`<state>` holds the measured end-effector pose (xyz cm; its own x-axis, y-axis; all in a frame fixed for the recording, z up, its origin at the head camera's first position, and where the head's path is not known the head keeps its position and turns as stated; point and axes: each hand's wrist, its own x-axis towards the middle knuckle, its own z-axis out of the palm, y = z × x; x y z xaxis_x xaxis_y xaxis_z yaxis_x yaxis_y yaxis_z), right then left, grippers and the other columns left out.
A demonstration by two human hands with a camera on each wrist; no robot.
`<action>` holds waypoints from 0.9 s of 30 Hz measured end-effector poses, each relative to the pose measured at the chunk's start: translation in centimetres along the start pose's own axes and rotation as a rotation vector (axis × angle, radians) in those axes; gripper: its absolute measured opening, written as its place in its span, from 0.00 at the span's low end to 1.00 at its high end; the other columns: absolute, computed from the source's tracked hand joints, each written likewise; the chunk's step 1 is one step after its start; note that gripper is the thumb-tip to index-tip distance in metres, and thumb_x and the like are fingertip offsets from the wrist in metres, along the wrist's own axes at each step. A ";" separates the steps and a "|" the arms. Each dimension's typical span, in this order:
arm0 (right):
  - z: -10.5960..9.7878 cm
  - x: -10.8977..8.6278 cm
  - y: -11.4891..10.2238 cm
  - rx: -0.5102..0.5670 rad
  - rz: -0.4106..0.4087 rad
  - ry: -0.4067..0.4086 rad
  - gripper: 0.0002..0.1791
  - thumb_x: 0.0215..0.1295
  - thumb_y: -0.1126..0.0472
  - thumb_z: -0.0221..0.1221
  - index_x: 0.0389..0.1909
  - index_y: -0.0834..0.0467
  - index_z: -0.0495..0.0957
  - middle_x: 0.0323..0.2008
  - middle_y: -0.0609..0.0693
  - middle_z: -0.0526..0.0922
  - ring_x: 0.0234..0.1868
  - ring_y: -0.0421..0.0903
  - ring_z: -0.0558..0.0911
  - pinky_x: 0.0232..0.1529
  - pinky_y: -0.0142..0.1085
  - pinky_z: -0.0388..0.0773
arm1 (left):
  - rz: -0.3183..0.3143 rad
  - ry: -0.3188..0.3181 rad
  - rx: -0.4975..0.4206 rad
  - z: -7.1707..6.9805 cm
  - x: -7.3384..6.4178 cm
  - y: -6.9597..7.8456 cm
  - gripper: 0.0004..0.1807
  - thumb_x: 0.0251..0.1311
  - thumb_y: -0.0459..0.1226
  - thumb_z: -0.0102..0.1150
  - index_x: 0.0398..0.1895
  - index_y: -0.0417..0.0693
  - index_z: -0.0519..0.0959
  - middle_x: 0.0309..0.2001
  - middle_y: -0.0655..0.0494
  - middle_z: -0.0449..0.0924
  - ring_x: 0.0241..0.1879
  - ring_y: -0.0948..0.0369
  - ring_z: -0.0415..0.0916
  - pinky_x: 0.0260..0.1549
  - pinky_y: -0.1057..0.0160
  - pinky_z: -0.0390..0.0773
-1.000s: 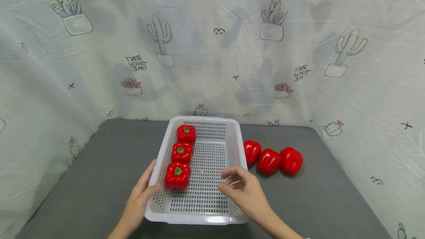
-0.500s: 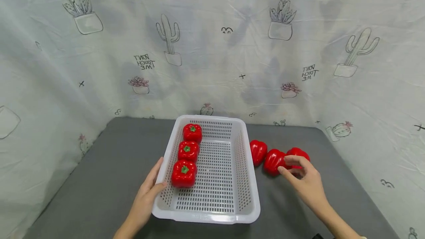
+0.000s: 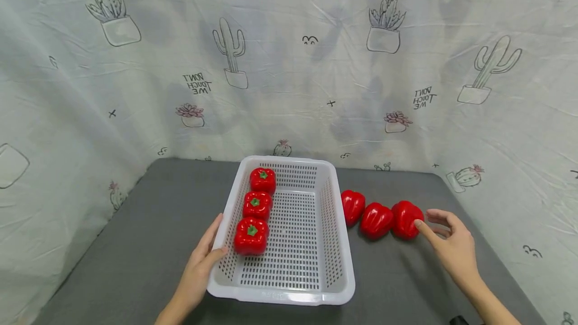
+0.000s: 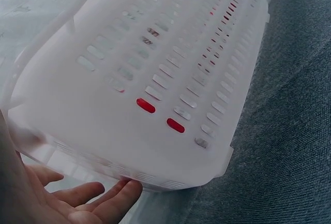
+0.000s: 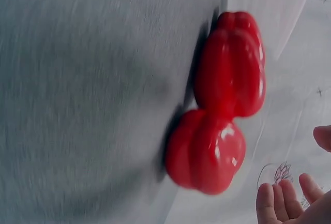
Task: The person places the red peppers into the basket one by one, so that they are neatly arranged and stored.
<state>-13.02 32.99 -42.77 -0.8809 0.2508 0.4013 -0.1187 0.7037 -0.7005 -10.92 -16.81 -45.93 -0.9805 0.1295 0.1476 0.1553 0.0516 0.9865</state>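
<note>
My left hand [image 3: 196, 270] holds the left wall of a white perforated plastic basket [image 3: 282, 296], thumb over the rim; in the left wrist view its fingers [image 4: 121, 200] lie against the outer side. Inside, along the left wall, stand three red bell peppers [image 3: 251, 237] in a row, green stems up. Three more lie outside at the right: one beside the basket [image 3: 352, 208], a middle one [image 3: 376, 221] and the rightmost bell pepper [image 3: 406, 219]. My right hand [image 3: 451, 245] is just right of that last one, fingers spread and bent, its thumb overlapping the pepper's edge in the head view.
Everything stands on a dark grey cloth-covered table [image 3: 149, 229]. Behind and at both sides hangs a pale curtain [image 3: 280, 64] printed with cactus drawings. The basket's raised rim divides the two groups of peppers.
My right hand has left the basket's right side, passed over the loose peppers and come to the right of the rightmost one. The left hand keeps its hold on the basket.
</note>
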 end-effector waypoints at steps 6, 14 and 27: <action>-1.3 1.5 1.2 -0.020 0.086 -0.022 0.32 0.64 0.49 0.65 0.62 0.64 0.72 0.56 0.63 0.75 0.39 0.24 0.72 0.32 0.17 0.72 | -0.003 0.004 -0.001 0.0 -0.1 -0.1 0.36 0.70 0.33 0.46 0.79 0.56 0.49 0.76 0.45 0.47 0.67 0.38 0.55 0.46 0.38 0.76; -1.8 2.7 3.3 -0.026 0.197 -0.103 0.42 0.65 0.42 0.62 0.70 0.66 0.63 0.63 0.68 0.69 0.59 0.62 0.72 0.31 0.17 0.68 | -0.010 0.009 -0.011 0.1 -0.1 -0.1 0.36 0.69 0.34 0.47 0.79 0.57 0.50 0.75 0.45 0.48 0.66 0.38 0.57 0.45 0.38 0.77; -0.8 3.2 4.7 0.062 0.283 -0.256 0.47 0.66 0.40 0.59 0.70 0.71 0.57 0.63 0.71 0.67 0.38 0.20 0.69 0.35 0.23 0.76 | -0.020 0.012 -0.015 0.0 0.1 -0.4 0.36 0.69 0.33 0.47 0.79 0.57 0.50 0.75 0.46 0.49 0.65 0.38 0.58 0.45 0.41 0.78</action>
<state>-16.06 37.62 -44.33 -0.9678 0.2498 0.0323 0.1249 0.5873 -0.7997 -11.05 -16.78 -46.34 -0.9848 0.1170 0.1281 0.1335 0.0389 0.9903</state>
